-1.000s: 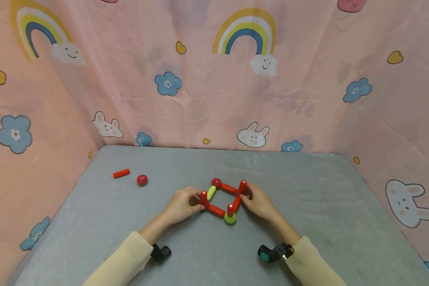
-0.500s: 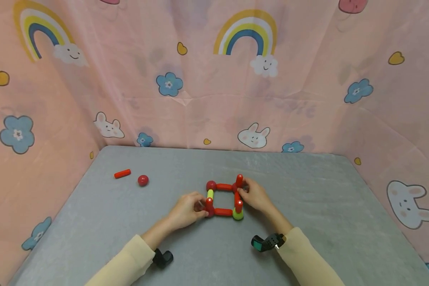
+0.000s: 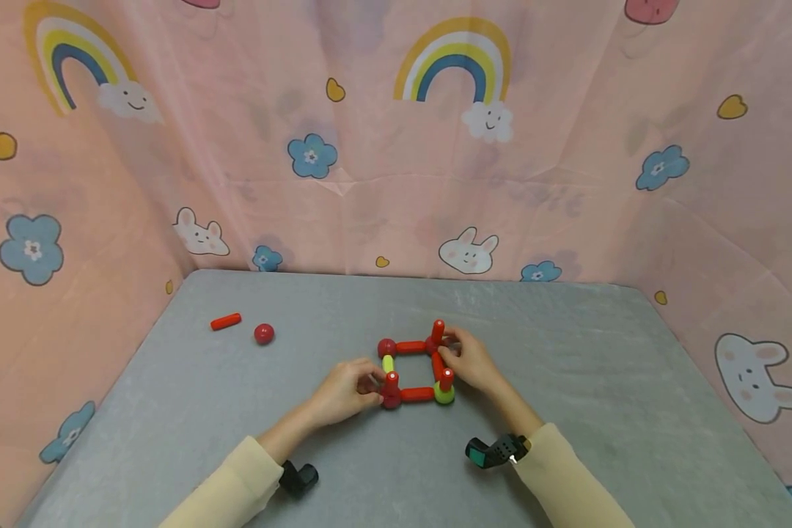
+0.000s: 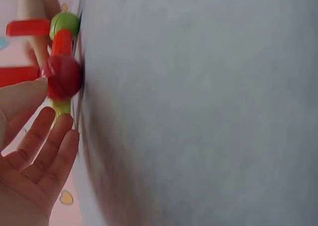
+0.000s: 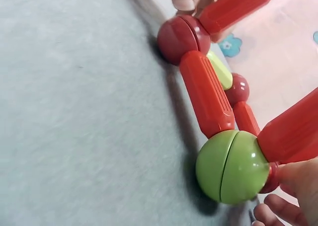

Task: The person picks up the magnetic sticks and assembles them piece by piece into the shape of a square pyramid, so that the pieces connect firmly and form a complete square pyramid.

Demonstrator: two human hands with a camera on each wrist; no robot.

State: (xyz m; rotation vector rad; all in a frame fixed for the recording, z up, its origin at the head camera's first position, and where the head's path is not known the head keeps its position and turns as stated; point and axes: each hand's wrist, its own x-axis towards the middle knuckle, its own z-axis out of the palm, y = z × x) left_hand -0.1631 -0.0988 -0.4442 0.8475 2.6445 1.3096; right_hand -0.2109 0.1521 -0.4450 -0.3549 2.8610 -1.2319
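Note:
A square of balls and magnetic-looking rods lies on the grey table. My left hand [image 3: 346, 391] pinches its near-left red ball [image 3: 391, 401], thumb on the ball [image 4: 64, 77] in the left wrist view. At the far-right red ball [image 3: 430, 345], my right hand [image 3: 473, 361] grips with thumb and fingers. A green ball [image 3: 444, 394] forms the near-right corner, and a red ball [image 3: 386, 347] the far-left one. Three sides are red rods; the left side is a yellow-green rod [image 3: 387, 364]. Red rods stand upright on every corner except the far-left.
A loose red rod [image 3: 226, 321] and a loose red ball [image 3: 264, 334] lie at the table's far left. Pink patterned cloth [image 3: 396, 205] hangs behind and along both sides of the table [image 3: 567, 381]. A dark band [image 3: 501, 449] sits on each wrist.
Both hands have turned the square counterclockwise, so its sides now run nearly straight with the table. The left hand came nearer and right; the right hand shifted slightly left. The loose pieces stayed put.

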